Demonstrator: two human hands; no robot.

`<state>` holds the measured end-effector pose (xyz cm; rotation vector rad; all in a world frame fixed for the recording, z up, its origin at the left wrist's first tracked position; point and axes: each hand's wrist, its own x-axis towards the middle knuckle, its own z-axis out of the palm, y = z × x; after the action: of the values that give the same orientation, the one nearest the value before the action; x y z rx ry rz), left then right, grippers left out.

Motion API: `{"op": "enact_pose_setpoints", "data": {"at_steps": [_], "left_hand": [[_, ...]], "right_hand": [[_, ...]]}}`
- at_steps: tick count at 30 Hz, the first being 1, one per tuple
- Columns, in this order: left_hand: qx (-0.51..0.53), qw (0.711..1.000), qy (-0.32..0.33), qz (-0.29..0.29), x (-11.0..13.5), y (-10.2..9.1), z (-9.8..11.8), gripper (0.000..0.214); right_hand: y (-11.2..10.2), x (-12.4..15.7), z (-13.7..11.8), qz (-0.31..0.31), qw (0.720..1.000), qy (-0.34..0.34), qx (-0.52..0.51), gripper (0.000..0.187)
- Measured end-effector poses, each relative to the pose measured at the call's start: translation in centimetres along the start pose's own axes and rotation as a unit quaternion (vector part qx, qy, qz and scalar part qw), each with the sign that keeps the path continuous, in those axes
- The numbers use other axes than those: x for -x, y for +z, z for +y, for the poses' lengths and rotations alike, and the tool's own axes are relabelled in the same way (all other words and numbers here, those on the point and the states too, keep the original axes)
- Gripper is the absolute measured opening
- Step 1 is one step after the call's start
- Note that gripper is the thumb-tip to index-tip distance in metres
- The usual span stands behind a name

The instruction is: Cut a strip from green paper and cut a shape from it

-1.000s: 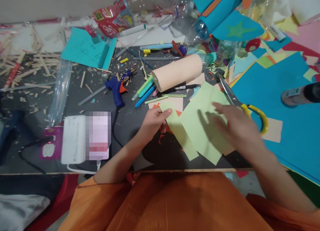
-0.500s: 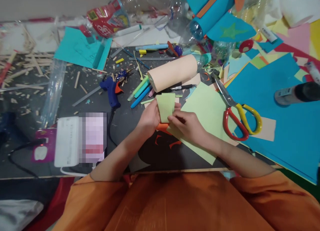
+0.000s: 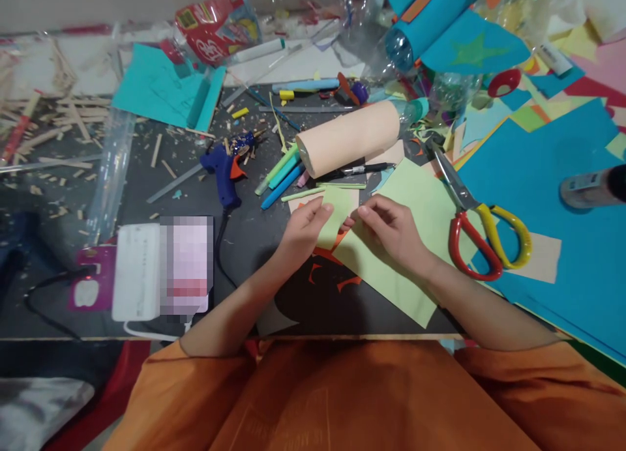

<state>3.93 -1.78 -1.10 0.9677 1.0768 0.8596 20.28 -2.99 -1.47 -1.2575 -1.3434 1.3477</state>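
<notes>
Closest to me were my orange sleeves (image 3: 542,386), and past them the edge of the dark tabletop (image 3: 293,288), where orange paper scraps (image 3: 348,284) lay. My left hand (image 3: 306,228) gripped a small pale-green paper piece (image 3: 336,206), thumb on top and fingers beneath, a hold I'd judge suited to thin paper, since it steadied the piece without crumpling it. My right hand (image 3: 394,232) was just beside it, thumb and forefinger drawn together; I cannot tell whether they pinched anything. Under that hand lay a large pale-green sheet (image 3: 411,275), flat and probably near for convenience. To its right rested the scissors (image 3: 464,206), handles towards me, which made them easy to grab. On my left, a white power bank (image 3: 137,275) sat against the phone (image 3: 193,259), a cable between them, presumably for charging. Farther off, the blue glue gun (image 3: 222,171) lay on its side, nozzle pointing away, perhaps for safety. Beyond the markers (image 3: 286,177) was a beige paper roll (image 3: 349,138), apparently wrapped around a bottle, its green cap (image 3: 419,109) poking out. Farthest lay a red-labelled bottle (image 3: 215,30).
</notes>
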Motion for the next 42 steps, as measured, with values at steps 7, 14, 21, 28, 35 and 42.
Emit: {"op": "enact_pose_setpoints", "data": {"at_steps": [7,14,21,28,35,42], "left_hand": [[-0.022,0.996,-0.039,-0.075,0.3,-0.1,-0.4,0.022],[-0.046,0.996,-0.053,-0.048,0.4,-0.2,0.2,0.025],[-0.122,0.982,0.089,0.114,-0.1,-1.0,0.5,0.012],[-0.282,0.935,0.184,0.115,0.2,-1.8,1.1,0.012],[-0.186,0.963,0.146,0.129,-0.3,-2.0,0.8,0.014],[-0.094,0.983,0.104,0.117,-0.8,-2.2,0.3,0.02]], "right_hand": [[-0.1,-0.2,0.5,-0.059,0.994,0.047,-0.085,0.029],[-0.3,-0.3,0.9,0.003,0.987,0.05,-0.151,0.026],[-0.5,-0.7,0.7,0.034,0.981,0.063,-0.183,0.03],[-0.7,-0.6,1.2,-0.002,0.982,0.073,-0.172,0.027],[-0.7,-0.9,1.6,0.018,0.981,0.084,-0.176,0.029],[-0.7,-0.9,1.7,0.032,0.976,0.081,-0.199,0.028]]}}
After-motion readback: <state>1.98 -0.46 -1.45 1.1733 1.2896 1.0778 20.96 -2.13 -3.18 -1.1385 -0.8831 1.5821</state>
